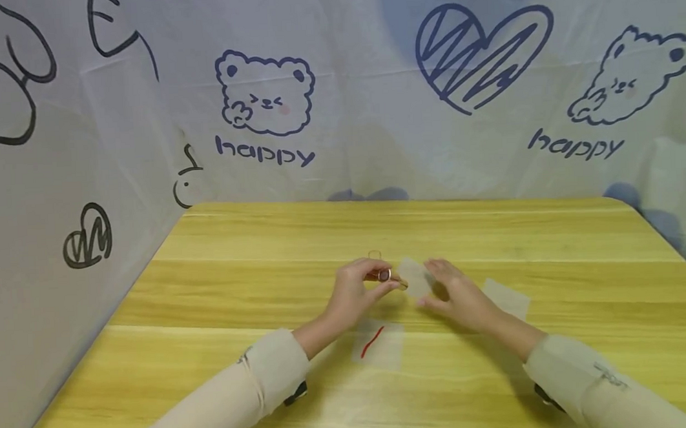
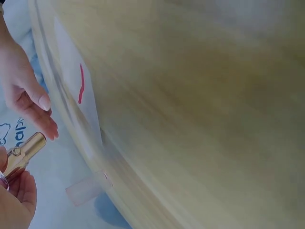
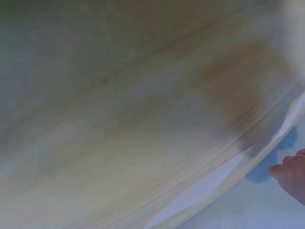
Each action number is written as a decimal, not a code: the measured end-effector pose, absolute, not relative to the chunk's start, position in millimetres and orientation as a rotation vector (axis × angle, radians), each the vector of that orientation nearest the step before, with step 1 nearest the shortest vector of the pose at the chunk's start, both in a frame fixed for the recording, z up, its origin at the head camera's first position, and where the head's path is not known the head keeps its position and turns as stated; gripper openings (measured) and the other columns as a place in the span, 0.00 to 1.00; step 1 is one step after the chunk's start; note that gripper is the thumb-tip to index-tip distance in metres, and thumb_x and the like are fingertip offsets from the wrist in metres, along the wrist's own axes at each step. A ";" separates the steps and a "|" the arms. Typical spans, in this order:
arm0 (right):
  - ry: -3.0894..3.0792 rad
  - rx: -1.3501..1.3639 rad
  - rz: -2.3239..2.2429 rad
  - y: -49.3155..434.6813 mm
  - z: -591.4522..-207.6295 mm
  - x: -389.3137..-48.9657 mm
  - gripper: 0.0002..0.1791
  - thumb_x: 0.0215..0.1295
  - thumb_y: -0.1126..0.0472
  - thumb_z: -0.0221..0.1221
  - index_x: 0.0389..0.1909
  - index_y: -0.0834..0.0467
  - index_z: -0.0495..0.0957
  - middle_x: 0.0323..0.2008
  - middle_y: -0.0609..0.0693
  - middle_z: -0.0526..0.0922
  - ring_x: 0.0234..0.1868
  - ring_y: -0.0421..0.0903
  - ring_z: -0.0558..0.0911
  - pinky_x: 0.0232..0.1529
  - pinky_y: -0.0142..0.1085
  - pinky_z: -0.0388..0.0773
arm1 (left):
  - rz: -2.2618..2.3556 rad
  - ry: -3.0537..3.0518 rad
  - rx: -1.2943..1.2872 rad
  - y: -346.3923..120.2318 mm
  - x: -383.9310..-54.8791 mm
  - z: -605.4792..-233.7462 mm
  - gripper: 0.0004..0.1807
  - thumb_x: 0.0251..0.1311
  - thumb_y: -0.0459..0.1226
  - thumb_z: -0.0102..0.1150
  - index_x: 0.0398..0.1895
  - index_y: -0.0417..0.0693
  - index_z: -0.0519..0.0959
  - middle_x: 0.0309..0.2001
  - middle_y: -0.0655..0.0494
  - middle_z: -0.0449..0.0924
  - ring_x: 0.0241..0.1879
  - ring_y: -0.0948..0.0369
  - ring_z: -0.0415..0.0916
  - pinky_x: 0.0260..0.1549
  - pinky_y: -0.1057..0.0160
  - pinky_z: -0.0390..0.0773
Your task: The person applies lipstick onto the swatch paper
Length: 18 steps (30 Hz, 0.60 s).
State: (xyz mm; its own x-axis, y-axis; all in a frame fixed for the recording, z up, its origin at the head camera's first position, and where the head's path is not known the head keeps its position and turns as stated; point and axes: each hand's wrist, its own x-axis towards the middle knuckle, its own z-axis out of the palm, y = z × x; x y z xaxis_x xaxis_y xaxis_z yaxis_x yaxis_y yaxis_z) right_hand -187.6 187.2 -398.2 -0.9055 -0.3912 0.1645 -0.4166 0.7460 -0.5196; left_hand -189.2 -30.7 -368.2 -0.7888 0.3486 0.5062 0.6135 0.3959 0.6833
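My left hand (image 1: 355, 291) pinches a gold lipstick tube (image 2: 29, 147) between thumb and fingers, above the table. A ring-like, shiny part of the tube shows at the fingers in the head view. Just right of it, my right hand (image 1: 460, 295) has its thumb and fingers spread apart, holding nothing. A blank white paper piece (image 1: 414, 276) lies between the hands. Nearer to me is another white sheet (image 1: 390, 354) with a red stroke (image 1: 372, 342) on it. Behind the left hand stands a small clear pinkish rectangular piece (image 2: 86, 190), like a cap.
Beside the right forearm lies a further white sheet (image 1: 507, 299), partly covered by the arm. The wood-grain table (image 1: 219, 291) meets a white cloth backdrop (image 1: 366, 109) with printed bears and hearts along its back and left edges.
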 end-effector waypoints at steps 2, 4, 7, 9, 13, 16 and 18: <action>-2.907 0.651 0.887 189.7 -399.1 -190.5 0.41 0.59 0.53 0.62 0.65 0.72 0.56 0.66 0.70 0.59 0.67 0.67 0.56 0.65 0.60 0.58 | -1.333 -2.384 -0.856 -26.4 -191.4 -369.0 0.14 0.48 0.32 0.67 0.38 0.34 0.80 0.32 0.47 0.81 0.33 0.57 0.80 0.38 0.67 0.83; -2.925 0.636 0.882 191.3 -399.8 -193.0 0.41 0.60 0.53 0.62 0.65 0.73 0.56 0.66 0.70 0.59 0.68 0.67 0.55 0.66 0.60 0.57 | -1.317 -2.393 -0.866 -23.1 -193.2 -369.4 0.14 0.48 0.33 0.67 0.38 0.35 0.80 0.31 0.47 0.81 0.33 0.57 0.79 0.38 0.66 0.83; -2.958 0.616 0.857 193.0 -400.8 -195.9 0.42 0.60 0.51 0.61 0.64 0.75 0.55 0.66 0.71 0.58 0.68 0.68 0.54 0.66 0.60 0.55 | -1.283 -2.415 -0.859 -19.1 -196.0 -369.3 0.13 0.50 0.33 0.66 0.39 0.36 0.80 0.32 0.48 0.80 0.34 0.58 0.79 0.39 0.67 0.83; -2.979 0.610 0.836 193.7 -400.8 -196.7 0.43 0.60 0.50 0.60 0.64 0.75 0.55 0.66 0.71 0.57 0.68 0.69 0.53 0.65 0.61 0.55 | -1.259 -2.426 -0.851 -16.7 -198.1 -368.6 0.13 0.50 0.34 0.66 0.39 0.36 0.80 0.32 0.49 0.80 0.34 0.58 0.79 0.40 0.68 0.82; -3.013 0.607 0.791 194.6 -400.9 -197.2 0.43 0.61 0.49 0.59 0.64 0.76 0.55 0.66 0.72 0.55 0.68 0.70 0.52 0.65 0.62 0.55 | -1.241 -2.439 -0.834 -11.9 -203.6 -368.0 0.14 0.51 0.34 0.65 0.40 0.35 0.79 0.33 0.48 0.81 0.35 0.58 0.79 0.40 0.68 0.82; -3.031 0.605 0.760 195.2 -401.5 -197.5 0.43 0.62 0.48 0.58 0.63 0.77 0.55 0.66 0.73 0.55 0.68 0.71 0.51 0.64 0.62 0.55 | -1.239 -2.437 -0.831 -8.4 -208.4 -368.9 0.14 0.51 0.33 0.65 0.40 0.34 0.79 0.33 0.47 0.81 0.36 0.57 0.80 0.41 0.68 0.82; -3.041 0.603 0.747 195.8 -402.2 -197.9 0.43 0.62 0.48 0.58 0.63 0.77 0.55 0.66 0.73 0.55 0.67 0.71 0.51 0.64 0.63 0.55 | -1.244 -2.430 -0.835 -6.4 -210.8 -369.0 0.13 0.51 0.33 0.65 0.40 0.34 0.79 0.33 0.47 0.81 0.36 0.57 0.80 0.41 0.70 0.82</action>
